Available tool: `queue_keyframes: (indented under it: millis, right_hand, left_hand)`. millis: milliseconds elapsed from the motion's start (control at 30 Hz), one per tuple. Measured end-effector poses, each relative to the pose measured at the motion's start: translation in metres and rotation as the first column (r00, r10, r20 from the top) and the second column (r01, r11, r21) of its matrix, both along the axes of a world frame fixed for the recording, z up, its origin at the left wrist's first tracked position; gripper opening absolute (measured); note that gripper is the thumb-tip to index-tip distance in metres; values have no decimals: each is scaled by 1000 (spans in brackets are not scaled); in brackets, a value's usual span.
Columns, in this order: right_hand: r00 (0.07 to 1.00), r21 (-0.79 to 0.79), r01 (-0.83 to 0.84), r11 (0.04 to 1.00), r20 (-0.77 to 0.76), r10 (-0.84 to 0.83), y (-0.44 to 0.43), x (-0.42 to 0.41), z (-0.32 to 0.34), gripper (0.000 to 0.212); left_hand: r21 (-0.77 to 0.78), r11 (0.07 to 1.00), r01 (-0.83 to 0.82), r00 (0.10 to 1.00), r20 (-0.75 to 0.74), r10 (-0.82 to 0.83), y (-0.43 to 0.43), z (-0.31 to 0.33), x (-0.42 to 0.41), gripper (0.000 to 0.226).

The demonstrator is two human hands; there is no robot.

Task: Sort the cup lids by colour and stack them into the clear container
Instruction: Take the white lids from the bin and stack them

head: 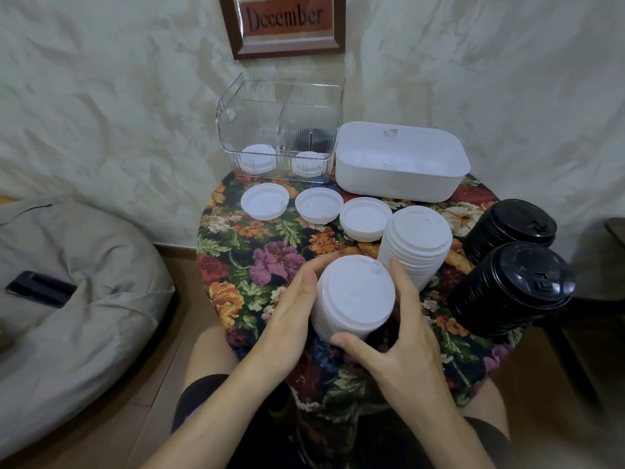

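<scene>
- View from the head camera, the only one; entries below.
- Stack of white lids [355, 296]: at the near edge of the table [257, 245], held between both hands, top face up.
- Left hand [291, 313]: fingers curled round the stack's left side, grasping it.
- Right hand [399, 336]: thumb at the near rim, fingers up the right side, also grasping.
- Second white stack [419, 242]: just behind the held one; whether they touch, cannot tell.
- Black stacks, two [510, 228] [514, 289]: right edge of the table.
- Clear container [280, 130]: far side, divided. White lids lie low in the left and front-right sections, black lids [313, 138] in the rear right.
- White tub [399, 164]: beside the container, on its right.
- Loose white lids, three places [264, 201] [318, 204] [365, 220]: in a row before the container.
- Handling note: likely step is carrying the stack to a white section. Squeeze evenly from both sides, keep it upright so nested lids do not slide, lift over the loose row, lower squarely.
</scene>
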State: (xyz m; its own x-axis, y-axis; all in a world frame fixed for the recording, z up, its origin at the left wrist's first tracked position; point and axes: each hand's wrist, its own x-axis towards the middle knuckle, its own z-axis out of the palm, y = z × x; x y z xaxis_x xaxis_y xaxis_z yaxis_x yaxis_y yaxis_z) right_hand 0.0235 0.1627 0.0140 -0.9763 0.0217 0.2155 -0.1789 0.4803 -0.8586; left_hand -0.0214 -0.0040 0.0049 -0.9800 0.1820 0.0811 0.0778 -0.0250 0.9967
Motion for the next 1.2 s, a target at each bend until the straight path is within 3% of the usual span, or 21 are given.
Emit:
queue_keyframes:
  millis: [233, 467, 567, 733, 933, 1067, 1200]
  right_hand:
    - [997, 50, -47, 998, -61, 50, 4, 1, -11, 82]
    - [996, -41, 15, 999, -90, -19, -4, -2, -12, 78]
    - [995, -54, 29, 998, -94, -34, -6, -3, -12, 78]
    - [995, -55, -4, 998, -100, -2, -9, -8, -10, 76]
    - [995, -76, -75, 994, -65, 71, -8, -10, -10, 79]
    - [999, -138, -23, 990, -42, 17, -6, -9, -12, 75]
    - [998, -125, 18, 992, -61, -26, -8, -10, -11, 79]
  left_hand:
    - [-7, 998, 57, 998, 5, -57, -10, 1, 4, 42]
    - [46, 997, 54, 997, 50, -57, -13, 2, 3, 38]
    - [-10, 998, 54, 998, 13, -54, -12, 6, 4, 44]
    - [-30, 1000, 0, 1000, -8, -1, -8, 7, -2, 28]
    - [-61, 998, -12, 999, -36, 10, -11, 9, -5, 36]
    - [-94, 995, -44, 997, -69, 37, -10, 7, -2, 53]
    - [-121, 987, -103, 990, -109, 90, -7, 3, 1, 55]
